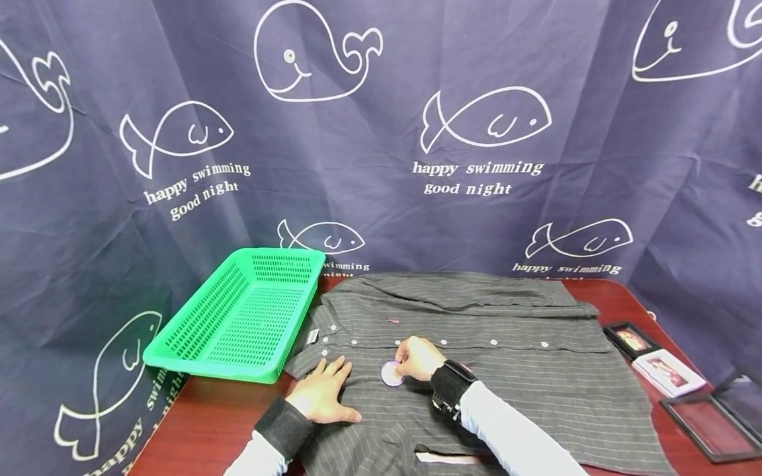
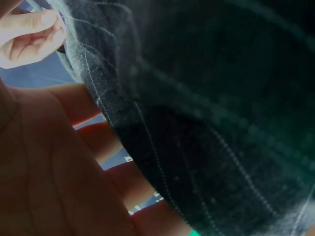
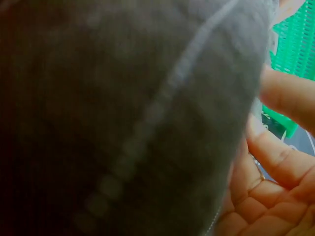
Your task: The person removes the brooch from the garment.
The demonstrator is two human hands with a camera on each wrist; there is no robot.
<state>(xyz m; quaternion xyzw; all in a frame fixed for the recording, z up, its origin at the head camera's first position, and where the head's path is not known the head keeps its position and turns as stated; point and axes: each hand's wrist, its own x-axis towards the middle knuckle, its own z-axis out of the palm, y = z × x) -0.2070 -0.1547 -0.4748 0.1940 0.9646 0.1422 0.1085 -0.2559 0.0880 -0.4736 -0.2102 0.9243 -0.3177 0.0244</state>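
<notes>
A dark grey pinstriped button-up shirt (image 1: 553, 396) lies spread on the table, its collar toward the left. My left hand (image 1: 321, 395) rests on the shirt below the collar, palm down with fingers spread. Between thumb and fingers, my right hand (image 1: 419, 359) pinches a small round white disc with a purple rim (image 1: 389, 375) against the shirt front, just below the button row. What kind of disc it is, I cannot tell. Shirt cloth (image 2: 206, 113) fills most of the left wrist view. In the right wrist view, cloth hides the disc and part of the right hand (image 3: 275, 172).
A green plastic basket (image 1: 274, 377) stands at the left of the reddish-brown table (image 1: 202, 423). At the right edge lie a small black case (image 1: 631, 339), a white case with a picture (image 1: 669, 371) and a black-framed case (image 1: 711, 426). A printed curtain (image 1: 381, 165) hangs behind.
</notes>
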